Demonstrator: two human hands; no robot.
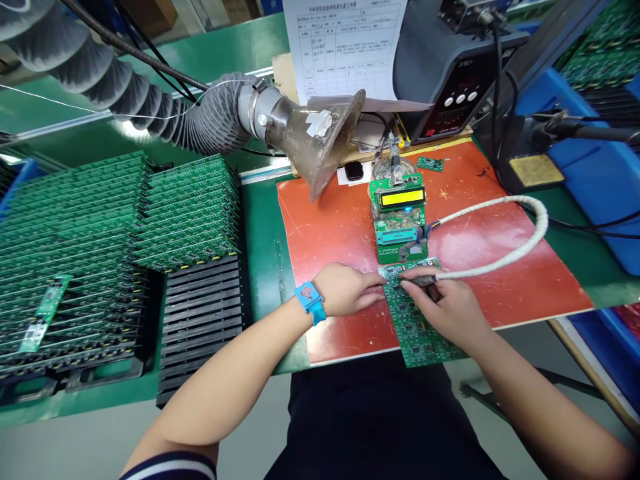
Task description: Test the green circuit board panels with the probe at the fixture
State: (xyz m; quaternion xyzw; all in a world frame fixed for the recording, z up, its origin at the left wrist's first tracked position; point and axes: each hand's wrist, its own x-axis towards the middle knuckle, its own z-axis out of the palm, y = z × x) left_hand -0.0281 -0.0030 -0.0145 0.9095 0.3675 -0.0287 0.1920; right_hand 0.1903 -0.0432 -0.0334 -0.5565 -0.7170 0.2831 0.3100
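Note:
A long green circuit board (411,330) lies at the front of the red mat, its near end reaching past the table edge. My left hand (350,290), with a blue wrist strap (311,301) behind it, pinches the board's left edge near the far end. My right hand (457,308) is closed around a dark cabled probe (425,281), its tip against the board's upper part; fingers hide the exact contact spot. A white sleeved cable (537,230) loops from the probe to a programmer board (400,250) with a lit yellow display (402,197), just beyond the circuit board.
At left stand racks of green boards (187,207), with bare black slots (200,320) in front. A fume extraction hood (325,143) hangs over the mat (340,333). Behind are a soldering station (455,87) and a paper sheet (345,53); a blue bin (575,160) stands right.

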